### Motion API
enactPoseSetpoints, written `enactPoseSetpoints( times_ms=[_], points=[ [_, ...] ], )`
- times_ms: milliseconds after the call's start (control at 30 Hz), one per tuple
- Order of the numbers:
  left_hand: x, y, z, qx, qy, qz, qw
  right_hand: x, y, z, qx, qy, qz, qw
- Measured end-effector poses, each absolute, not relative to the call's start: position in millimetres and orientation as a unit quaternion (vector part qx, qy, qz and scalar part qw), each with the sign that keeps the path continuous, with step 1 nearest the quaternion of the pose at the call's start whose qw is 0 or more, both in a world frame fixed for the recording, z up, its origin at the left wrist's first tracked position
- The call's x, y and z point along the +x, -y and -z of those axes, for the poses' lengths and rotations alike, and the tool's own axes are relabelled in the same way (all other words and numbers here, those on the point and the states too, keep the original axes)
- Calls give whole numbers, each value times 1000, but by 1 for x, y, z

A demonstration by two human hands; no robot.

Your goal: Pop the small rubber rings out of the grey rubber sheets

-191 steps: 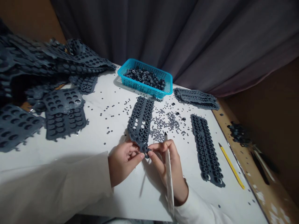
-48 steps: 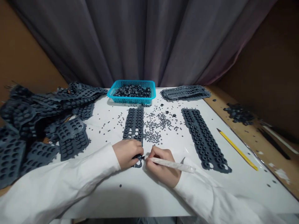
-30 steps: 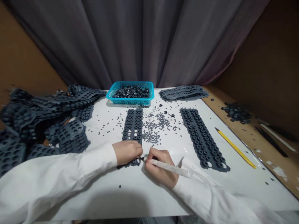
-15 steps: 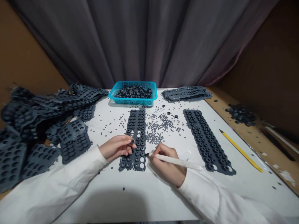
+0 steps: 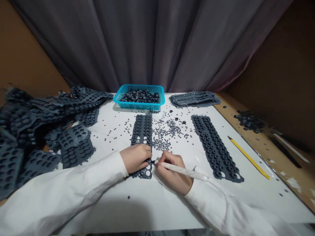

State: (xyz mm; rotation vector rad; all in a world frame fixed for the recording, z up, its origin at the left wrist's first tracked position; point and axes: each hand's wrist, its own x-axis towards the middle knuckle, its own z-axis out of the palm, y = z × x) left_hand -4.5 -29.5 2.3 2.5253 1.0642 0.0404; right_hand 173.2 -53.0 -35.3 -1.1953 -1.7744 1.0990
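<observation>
My left hand [image 5: 136, 158] lies over the lower part of a dark rubber sheet [image 5: 142, 123] with rows of round ring-shaped parts. Its fingers are bent together at the sheet's right row; whatever they pinch is hidden. A slim white tool with a dark pointed tip [image 5: 182, 170] is gripped in my right hand [image 5: 173, 172]. The tip reaches the sheet's right edge, close to my left fingertips. White round gaps show in the sheet near its middle and lower right. Many tiny dark discs [image 5: 169, 129] lie scattered right of the sheet.
At the back stands a blue basket [image 5: 139, 105] of small black parts. A second rubber sheet [image 5: 216, 147] and a yellow pencil [image 5: 248, 157] lie to the right. Stacked strips [image 5: 195, 99] sit behind them. Perforated sheets [image 5: 76, 147] pile up at left, and black pieces [image 5: 248, 120] at far right.
My left hand, earlier raised with a small black rubber piece in its fingers, has moved right and down onto the sheet. My right hand and its tool stay nearly in place.
</observation>
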Motion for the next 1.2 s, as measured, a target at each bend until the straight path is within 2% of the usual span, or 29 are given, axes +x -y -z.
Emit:
enactPoseSetpoints(
  times_ms=[133,300,433,533,733,1200],
  points=[
    [8,26,-6,919,-365,93,113,173,54,36,-467,693,-416,358],
    [5,21,1,939,-320,91,89,172,53,36,-463,702,-401,362],
    [-11,15,10,925,-317,-38,208,172,54,35,-465,705,-396,360],
    [-24,14,13,859,-391,-140,300,172,54,35,-465,705,-397,359],
    [-29,22,23,710,-535,-224,399,172,54,35,-464,694,-416,361],
    [-26,24,20,770,-481,-184,377,173,56,37,-464,680,-438,359]
  ],
)
